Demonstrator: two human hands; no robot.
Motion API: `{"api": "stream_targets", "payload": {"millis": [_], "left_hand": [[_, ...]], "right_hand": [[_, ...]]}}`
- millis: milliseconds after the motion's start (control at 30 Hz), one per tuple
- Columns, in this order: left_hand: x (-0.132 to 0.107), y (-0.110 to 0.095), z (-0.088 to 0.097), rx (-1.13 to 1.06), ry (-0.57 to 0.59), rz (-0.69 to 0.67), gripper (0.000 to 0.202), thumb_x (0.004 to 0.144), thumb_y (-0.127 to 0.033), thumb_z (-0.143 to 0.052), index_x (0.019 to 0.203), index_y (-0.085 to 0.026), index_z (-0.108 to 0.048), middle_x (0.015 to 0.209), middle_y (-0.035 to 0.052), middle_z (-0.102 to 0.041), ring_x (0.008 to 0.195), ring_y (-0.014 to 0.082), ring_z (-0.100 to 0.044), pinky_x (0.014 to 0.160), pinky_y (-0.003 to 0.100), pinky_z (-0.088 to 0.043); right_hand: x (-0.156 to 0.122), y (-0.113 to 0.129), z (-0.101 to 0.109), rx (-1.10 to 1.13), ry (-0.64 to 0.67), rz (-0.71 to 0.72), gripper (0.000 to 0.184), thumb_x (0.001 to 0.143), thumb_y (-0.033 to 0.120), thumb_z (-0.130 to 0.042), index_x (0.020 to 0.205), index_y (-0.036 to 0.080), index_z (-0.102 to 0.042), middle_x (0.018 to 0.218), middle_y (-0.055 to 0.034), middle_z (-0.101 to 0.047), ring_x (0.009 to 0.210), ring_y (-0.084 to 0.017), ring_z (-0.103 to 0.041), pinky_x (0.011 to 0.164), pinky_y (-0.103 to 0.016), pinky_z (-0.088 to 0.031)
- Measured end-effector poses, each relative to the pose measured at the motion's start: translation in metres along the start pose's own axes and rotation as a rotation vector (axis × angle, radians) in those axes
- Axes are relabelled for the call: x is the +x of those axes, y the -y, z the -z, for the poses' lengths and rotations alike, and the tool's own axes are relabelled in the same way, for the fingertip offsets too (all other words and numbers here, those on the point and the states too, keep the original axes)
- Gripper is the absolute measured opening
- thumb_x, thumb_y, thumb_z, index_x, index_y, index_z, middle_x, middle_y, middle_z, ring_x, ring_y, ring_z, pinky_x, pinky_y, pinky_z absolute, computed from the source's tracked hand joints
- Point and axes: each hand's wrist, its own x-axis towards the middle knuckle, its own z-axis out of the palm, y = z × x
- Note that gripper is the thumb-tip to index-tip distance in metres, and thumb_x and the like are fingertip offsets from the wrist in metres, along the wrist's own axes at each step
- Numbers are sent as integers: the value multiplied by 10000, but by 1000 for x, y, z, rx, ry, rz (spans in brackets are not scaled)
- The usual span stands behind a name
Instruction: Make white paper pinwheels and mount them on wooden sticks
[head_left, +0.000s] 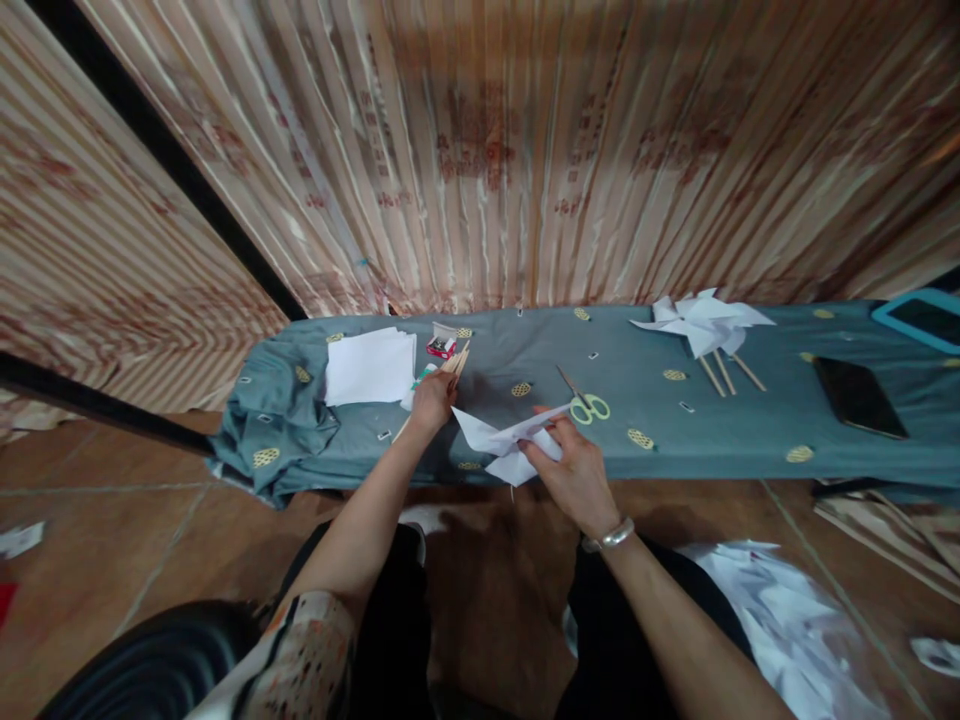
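Observation:
My right hand [574, 470] pinches a folded white paper shape [504, 440] at the front edge of a low bench covered in grey-blue cloth [637, 420]. My left hand [433, 400] reaches forward and closes on wooden sticks [455, 362] lying next to a stack of white paper sheets [370, 366]. A small red and white box [441, 346] sits just behind the sticks. Green-handled scissors [586, 402] lie on the cloth right of the paper shape.
Finished paper pinwheels on sticks [705, 325] lie at the right. A dark phone [859, 397] and a teal-framed tablet [919, 318] are at the far right. A striped curtain [487, 150] hangs behind. Paper scraps [795, 620] lie on the tiled floor.

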Motion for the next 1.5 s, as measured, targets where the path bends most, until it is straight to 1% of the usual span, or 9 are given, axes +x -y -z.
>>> {"api": "stream_targets", "payload": {"millis": [133, 367, 533, 867, 1033, 1133, 1233, 1400, 1500], "left_hand": [[1, -3, 2, 55, 13, -23, 193, 706, -45, -505, 739, -165, -652, 873, 113, -657, 903, 252, -600, 831, 367, -464], [2, -8, -1, 84, 19, -52, 206, 683, -32, -504, 764, -154, -651, 949, 129, -656, 952, 255, -595, 873, 373, -479], [2, -9, -4, 72, 9, -62, 179, 718, -61, -534, 818, -164, -642, 982, 130, -643, 999, 267, -587, 904, 390, -470], [8, -4, -9, 20, -28, 17, 101, 741, -97, -550, 714, -151, -631, 945, 127, -624, 932, 250, -586, 874, 369, -459], [7, -14, -5, -77, -47, 35, 120, 688, -83, -548, 672, -160, -639, 853, 87, -643, 886, 219, -598, 822, 330, -475], [1, -29, 0, -226, -65, 4, 119, 701, -136, -547, 691, -173, -660, 809, 58, -654, 832, 186, -610, 749, 285, -478], [-11, -47, 7, -668, -104, 24, 86, 662, -235, -621, 681, -167, -671, 788, 38, -659, 719, 156, -600, 653, 263, -453], [-29, -74, 17, -1150, 67, 300, 261, 561, -324, -743, 744, -148, -681, 708, 33, -686, 637, 144, -613, 607, 250, -454], [-34, -85, 22, -1287, 156, 409, 286, 555, -291, -745, 793, -141, -693, 647, 31, -682, 557, 119, -585, 555, 229, -437]], "right_hand": [[-1, 0, 6, 14, -6, -20, 383, 799, 346, -585, 1152, 197, -583, 930, -71, -751, 854, -256, -706, 754, -359, -514], [-1, -2, 10, -4, -20, -52, 409, 789, 347, -597, 1166, 188, -579, 944, -73, -753, 864, -262, -703, 775, -371, -504], [-1, -3, 9, -11, -33, -33, 390, 786, 350, -607, 1145, 200, -583, 920, -64, -756, 844, -263, -702, 752, -366, -504], [-1, -4, 7, 7, -16, -31, 381, 795, 353, -601, 1146, 206, -578, 933, -63, -754, 836, -259, -701, 755, -368, -504], [-2, -2, 11, -18, -29, -26, 352, 795, 336, -601, 1122, 208, -581, 931, -61, -752, 850, -260, -699, 738, -359, -504], [-3, -1, 15, -3, -50, -16, 361, 795, 338, -598, 1132, 208, -580, 907, -56, -751, 849, -257, -699, 755, -363, -506], [-4, -1, 19, 20, -79, -13, 395, 783, 341, -606, 1151, 201, -582, 915, -62, -747, 828, -253, -699, 769, -364, -509], [-6, -2, 20, 11, -101, -1, 399, 788, 356, -606, 1157, 205, -589, 892, -55, -744, 802, -247, -696, 761, -360, -518], [-7, -3, 21, 8, -109, 18, 386, 790, 357, -615, 1150, 219, -595, 915, -51, -741, 838, -245, -697, 776, -358, -521]]}}
